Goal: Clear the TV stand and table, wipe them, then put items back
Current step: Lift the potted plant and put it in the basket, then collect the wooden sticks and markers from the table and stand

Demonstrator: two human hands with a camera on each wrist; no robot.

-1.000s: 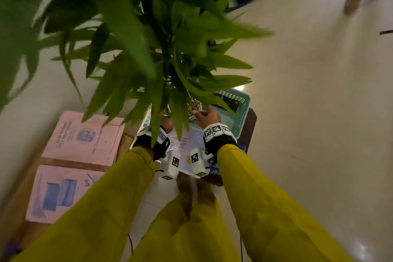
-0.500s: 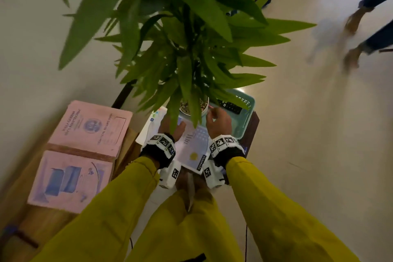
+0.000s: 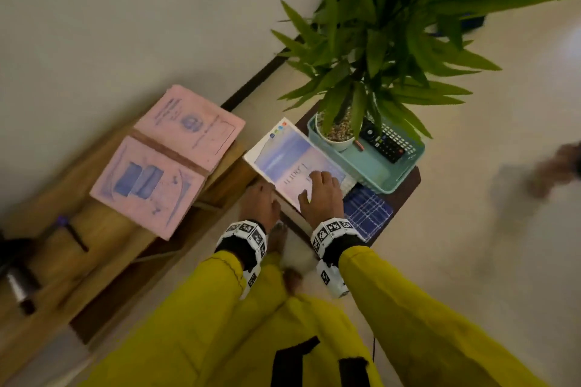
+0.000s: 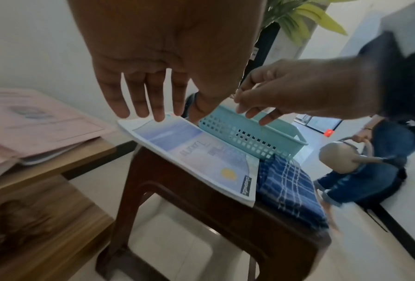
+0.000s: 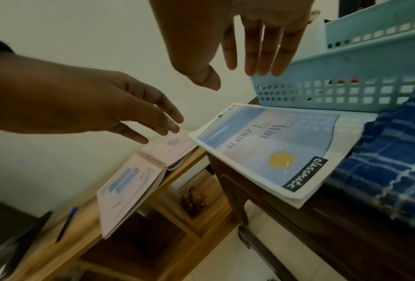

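Observation:
A potted plant stands in the teal basket beside a black remote, on the dark stool table. A blue and white notebook lies in front of the basket, with a blue checked cloth next to it. My left hand hovers at the notebook's near left edge. My right hand hovers above its cover. Both hands show straight, spread fingers and hold nothing.
An open pink book lies face down on the wooden TV stand, and a pen lies further along it. Another person crouches on the floor to the right holding a round pot. A wall runs behind the stand.
The plant pot went down into the basket, and both hands let go of it. They drew back towards me over the notebook. The leaves no longer cover the view.

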